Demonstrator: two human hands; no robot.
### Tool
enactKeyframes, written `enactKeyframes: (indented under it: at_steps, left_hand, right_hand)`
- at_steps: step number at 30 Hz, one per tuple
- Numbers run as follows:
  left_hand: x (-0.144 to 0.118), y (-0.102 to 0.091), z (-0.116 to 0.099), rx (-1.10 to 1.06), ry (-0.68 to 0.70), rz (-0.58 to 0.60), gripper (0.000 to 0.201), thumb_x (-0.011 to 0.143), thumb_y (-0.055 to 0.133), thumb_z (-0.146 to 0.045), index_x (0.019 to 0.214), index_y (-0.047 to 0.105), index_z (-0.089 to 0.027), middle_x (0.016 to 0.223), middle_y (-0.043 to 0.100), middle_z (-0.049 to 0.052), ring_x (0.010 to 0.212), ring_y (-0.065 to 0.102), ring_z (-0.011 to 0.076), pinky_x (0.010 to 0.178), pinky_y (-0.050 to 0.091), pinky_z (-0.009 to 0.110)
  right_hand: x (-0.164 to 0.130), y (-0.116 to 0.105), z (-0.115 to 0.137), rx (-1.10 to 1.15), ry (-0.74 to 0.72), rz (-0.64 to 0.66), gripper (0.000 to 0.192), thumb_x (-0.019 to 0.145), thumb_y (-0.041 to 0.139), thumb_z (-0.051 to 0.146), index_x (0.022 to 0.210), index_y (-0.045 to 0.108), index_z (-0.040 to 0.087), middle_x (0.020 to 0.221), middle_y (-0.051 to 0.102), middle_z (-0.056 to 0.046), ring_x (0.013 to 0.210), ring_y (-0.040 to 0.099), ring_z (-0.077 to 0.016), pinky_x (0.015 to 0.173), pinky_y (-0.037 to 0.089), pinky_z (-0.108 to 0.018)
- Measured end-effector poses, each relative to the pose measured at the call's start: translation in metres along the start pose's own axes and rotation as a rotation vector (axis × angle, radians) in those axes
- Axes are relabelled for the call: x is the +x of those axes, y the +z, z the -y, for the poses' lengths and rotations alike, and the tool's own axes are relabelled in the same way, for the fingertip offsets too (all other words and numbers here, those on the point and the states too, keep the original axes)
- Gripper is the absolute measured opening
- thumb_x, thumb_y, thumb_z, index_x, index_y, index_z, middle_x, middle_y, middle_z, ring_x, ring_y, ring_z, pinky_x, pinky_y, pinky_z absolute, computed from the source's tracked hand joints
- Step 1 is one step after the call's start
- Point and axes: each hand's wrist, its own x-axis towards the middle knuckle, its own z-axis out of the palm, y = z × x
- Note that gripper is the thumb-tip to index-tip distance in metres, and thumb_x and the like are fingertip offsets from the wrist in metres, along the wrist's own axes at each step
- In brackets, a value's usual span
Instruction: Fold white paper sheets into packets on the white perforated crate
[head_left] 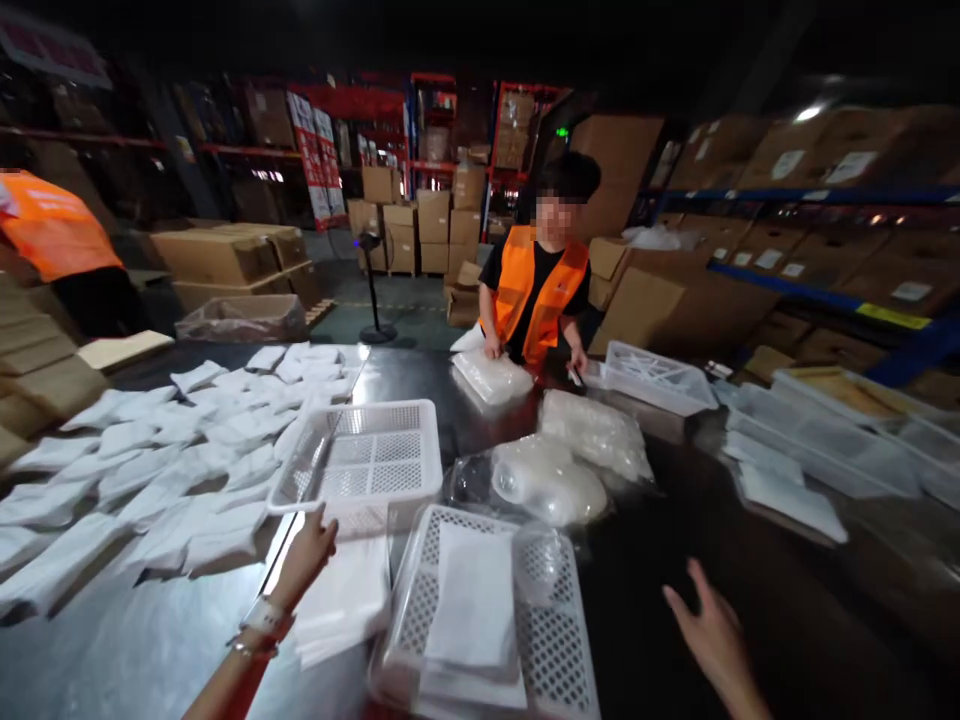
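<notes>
So the left hand (311, 545) was out at the near rim of the empty white mesh basket (360, 455), fingers loose, touching or almost touching it but not clamped on. The basket sat just beyond that hand, long side running left-right on the table (135, 640). The right hand (709, 625) hovered open, holding nothing, well off to the right, so the left was clearly nearer. A second basket with a white packet (472, 600) lay between them, nearer.
</notes>
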Motion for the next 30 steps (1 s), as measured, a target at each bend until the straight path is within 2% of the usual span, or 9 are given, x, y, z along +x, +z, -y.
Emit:
enactKeyframes:
  at_steps: [3,6,9,11,14,18,21,24,30]
  left_hand:
    - [-0.028,0.036,0.01,0.149,0.469,0.048,0.058,0.087,0.044,-0.026,0.144,0.037,-0.014,0.103,0.072,0.011,0.093,0.069,0.0242,0.08,0.057,0.039]
    - [-0.052,0.065,0.0,0.375,1.007,0.024,0.059,0.085,0.048,-0.012,0.142,0.043,-0.028,0.144,0.051,0.01,0.131,0.049,0.027,0.107,0.042,0.047]
    - [-0.061,0.084,-0.02,0.535,1.373,0.118,0.066,0.088,0.048,-0.007,0.145,0.036,-0.037,0.152,0.041,0.005,0.139,0.039,0.0248,0.115,0.028,0.05]
    - [-0.062,0.096,-0.032,0.571,1.517,0.228,0.069,0.09,0.051,-0.01,0.148,0.028,-0.038,0.155,0.036,0.004,0.141,0.037,0.023,0.117,0.024,0.049]
    - [-0.062,0.111,-0.042,0.573,1.564,0.358,0.067,0.091,0.055,-0.019,0.149,0.027,-0.034,0.157,0.031,0.005,0.143,0.033,0.0229,0.118,0.025,0.046]
    - [-0.06,0.117,-0.043,0.541,1.56,0.394,0.064,0.092,0.054,-0.019,0.148,0.029,-0.037,0.155,0.034,0.008,0.141,0.036,0.0248,0.114,0.032,0.045]
    - [-0.058,0.114,-0.045,0.53,1.541,0.407,0.068,0.09,0.057,-0.018,0.146,0.03,-0.046,0.157,0.03,0.007,0.142,0.032,0.0304,0.113,0.028,0.056]
    - [-0.057,0.113,-0.053,0.541,1.518,0.47,0.068,0.089,0.057,-0.016,0.142,0.033,-0.05,0.157,0.03,0.004,0.143,0.031,0.0316,0.113,0.02,0.065]
    - [-0.051,0.11,-0.057,0.418,1.405,0.69,0.063,0.086,0.055,-0.018,0.141,0.04,-0.044,0.155,0.035,0.006,0.142,0.033,0.032,0.112,0.014,0.07]
  right_hand:
    - [-0.052,0.042,0.033,-0.137,-0.556,0.355,0.048,0.086,0.046,0.032,0.131,0.057,0.021,0.137,0.057,-0.014,0.129,0.051,-0.0294,0.106,0.046,-0.051]
    - [-0.099,0.084,0.071,-0.248,-1.053,0.491,0.062,0.081,0.048,0.005,0.138,0.05,0.032,0.146,0.047,-0.008,0.139,0.039,-0.0269,0.112,0.035,-0.058]
    - [-0.118,0.104,0.087,-0.297,-1.323,0.513,0.066,0.085,0.043,-0.001,0.141,0.044,0.034,0.146,0.048,-0.006,0.136,0.043,-0.0234,0.11,0.038,-0.056]
    - [-0.12,0.109,0.088,-0.298,-1.413,0.51,0.059,0.089,0.042,0.003,0.14,0.045,0.033,0.143,0.052,-0.006,0.134,0.046,-0.0224,0.108,0.042,-0.053]
    - [-0.118,0.114,0.085,-0.269,-1.456,0.594,0.055,0.09,0.043,0.006,0.14,0.045,0.029,0.141,0.054,-0.006,0.135,0.044,-0.0201,0.111,0.039,-0.049]
    - [-0.115,0.118,0.084,-0.242,-1.433,0.675,0.055,0.086,0.046,0.009,0.14,0.047,0.021,0.142,0.051,-0.013,0.139,0.038,-0.0226,0.112,0.037,-0.05]
    - [-0.114,0.119,0.086,-0.244,-1.443,0.66,0.049,0.084,0.051,0.014,0.133,0.055,0.02,0.142,0.051,-0.017,0.138,0.039,-0.0309,0.107,0.04,-0.055]
    - [-0.113,0.121,0.086,-0.233,-1.423,0.677,0.046,0.084,0.051,0.016,0.13,0.058,0.02,0.134,0.059,-0.017,0.13,0.049,-0.0317,0.103,0.044,-0.054]
    - [-0.109,0.123,0.08,-0.006,-1.086,0.869,0.042,0.086,0.046,0.018,0.125,0.062,0.014,0.123,0.066,-0.016,0.117,0.062,-0.0225,0.1,0.049,-0.043]
